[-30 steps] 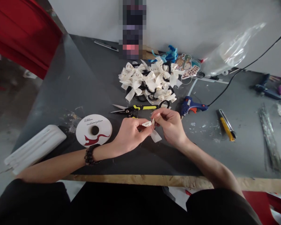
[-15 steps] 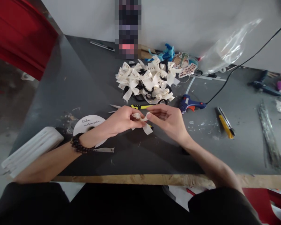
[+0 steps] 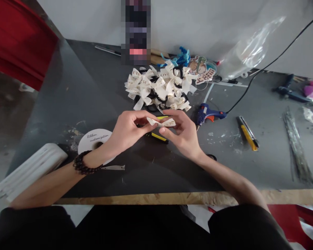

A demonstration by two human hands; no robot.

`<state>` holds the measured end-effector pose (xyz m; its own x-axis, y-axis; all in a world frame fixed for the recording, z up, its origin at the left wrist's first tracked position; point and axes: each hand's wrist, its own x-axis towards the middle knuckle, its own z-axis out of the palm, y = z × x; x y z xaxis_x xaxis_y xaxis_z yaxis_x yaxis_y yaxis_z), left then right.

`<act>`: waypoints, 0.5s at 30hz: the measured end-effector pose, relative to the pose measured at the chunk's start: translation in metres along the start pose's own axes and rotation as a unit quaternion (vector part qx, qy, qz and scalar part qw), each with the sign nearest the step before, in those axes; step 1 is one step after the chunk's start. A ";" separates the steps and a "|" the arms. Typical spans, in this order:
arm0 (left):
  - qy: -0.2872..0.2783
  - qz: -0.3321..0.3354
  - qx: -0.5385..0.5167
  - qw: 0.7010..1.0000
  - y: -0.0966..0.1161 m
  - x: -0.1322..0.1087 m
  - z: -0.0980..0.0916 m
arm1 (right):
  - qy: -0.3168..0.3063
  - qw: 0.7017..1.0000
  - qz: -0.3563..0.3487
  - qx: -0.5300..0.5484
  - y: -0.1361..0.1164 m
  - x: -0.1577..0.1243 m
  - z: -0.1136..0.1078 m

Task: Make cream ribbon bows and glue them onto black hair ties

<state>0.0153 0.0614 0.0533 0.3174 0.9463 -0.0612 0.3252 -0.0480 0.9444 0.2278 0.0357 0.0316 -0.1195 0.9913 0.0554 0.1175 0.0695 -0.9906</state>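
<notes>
A cream ribbon bow [image 3: 169,123] with small gold print is held between my two hands above the table. My left hand [image 3: 126,130] pinches it near its middle with thumb and forefinger. My right hand [image 3: 186,133] is curled at the bow's right side, its thumb below and its fingers behind. Under my hands lie scissors with yellow-and-black handles [image 3: 159,138]; my left hand hides their blades. A white ribbon spool [image 3: 86,140] lies beneath my left forearm, with a loose ribbon end [image 3: 116,167] beside it.
Beyond my hands is a pile of cream bows on black bands [image 3: 161,83]. A blue glue gun [image 3: 208,114] with a black cable and a yellow utility knife [image 3: 248,134] lie to the right. A white device [image 3: 32,170] sits at the left edge, wire strands [image 3: 298,147] far right.
The bow has turned and risen slightly in my hands, so its tails no longer hang down. The right fingers have shifted around it. The whole view has moved slightly.
</notes>
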 end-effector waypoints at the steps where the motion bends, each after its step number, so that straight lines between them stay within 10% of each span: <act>1: 0.006 -0.005 -0.022 1.000 0.001 -0.001 0.001 | 0.004 1.000 0.002 -0.012 0.000 -0.001 0.001; 15: 0.013 -0.040 -0.099 0.994 -0.002 -0.004 0.010 | -0.023 0.992 0.087 0.092 0.005 0.002 0.002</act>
<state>0.0220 0.0548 0.0488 0.2743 0.9523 -0.1338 0.1658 0.0902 0.9820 0.2266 0.0376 0.0263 -0.1586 0.9800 -0.1201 -0.0406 -0.1280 -0.9909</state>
